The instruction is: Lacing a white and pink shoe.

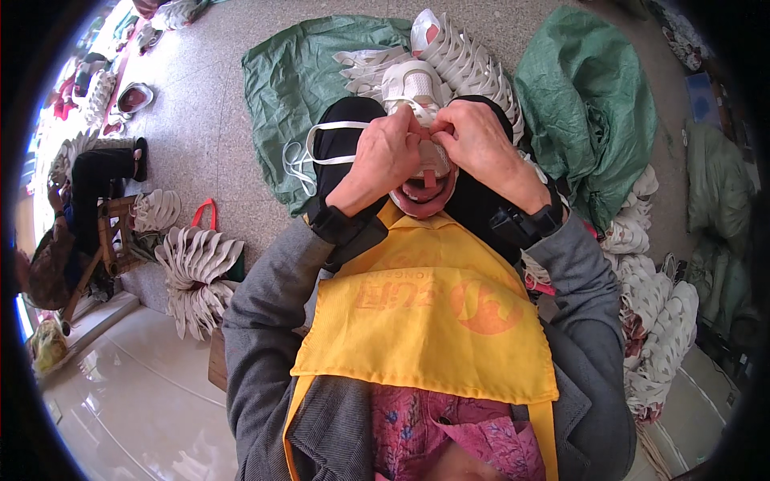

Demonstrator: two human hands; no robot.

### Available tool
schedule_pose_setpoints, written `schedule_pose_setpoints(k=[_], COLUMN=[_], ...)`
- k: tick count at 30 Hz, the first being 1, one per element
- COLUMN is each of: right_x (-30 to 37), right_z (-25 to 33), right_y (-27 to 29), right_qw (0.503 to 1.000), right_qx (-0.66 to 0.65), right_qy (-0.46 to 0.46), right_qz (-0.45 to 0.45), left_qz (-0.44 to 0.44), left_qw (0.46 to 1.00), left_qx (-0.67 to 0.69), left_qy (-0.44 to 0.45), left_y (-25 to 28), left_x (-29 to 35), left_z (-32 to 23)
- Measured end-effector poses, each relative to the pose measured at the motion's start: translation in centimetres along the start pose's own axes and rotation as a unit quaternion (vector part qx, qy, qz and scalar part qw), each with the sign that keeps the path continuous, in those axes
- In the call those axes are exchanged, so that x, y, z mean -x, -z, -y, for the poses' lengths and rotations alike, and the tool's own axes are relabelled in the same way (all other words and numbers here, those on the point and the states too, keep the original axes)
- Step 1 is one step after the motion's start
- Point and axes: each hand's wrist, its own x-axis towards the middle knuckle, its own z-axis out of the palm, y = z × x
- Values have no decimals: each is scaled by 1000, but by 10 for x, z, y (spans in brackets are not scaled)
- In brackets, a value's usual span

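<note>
Shoe (434, 161), off-white outside, pink inside

Stacked pale shoes (473, 68) and green sacks (581, 104) show a shoe workshop.

1. On my feed, a floor (200, 88) — speckled grey tiles, glossy and paler at lower left.
2. On it I see a spread green sheet (277, 80) and, rightward, a bunched green sack (585, 104).
3. Pale shoe parts (196, 276) fan out at left.

A white sneaker (428, 162) is viewed from above, at close range, by a head-worn fisheye camera aimed down over a yellow apron (401, 337).
</note>
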Motion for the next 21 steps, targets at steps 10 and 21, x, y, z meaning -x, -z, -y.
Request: schedule_pose_setpoints(k=[10, 21], right_x=[-4, 12], right_z=[5, -10], right_y=[-4, 79], right_qw=[979, 968], right_qx=[156, -127], right_qy=[110, -118], right_qz=[78, 182], left_qz=[-30, 88], left_qw=[999, 978], left_qx=[-21, 164], left_qy=[7, 94], left_y=[4, 81], left_x=[0, 1], left_z=[-1, 10])
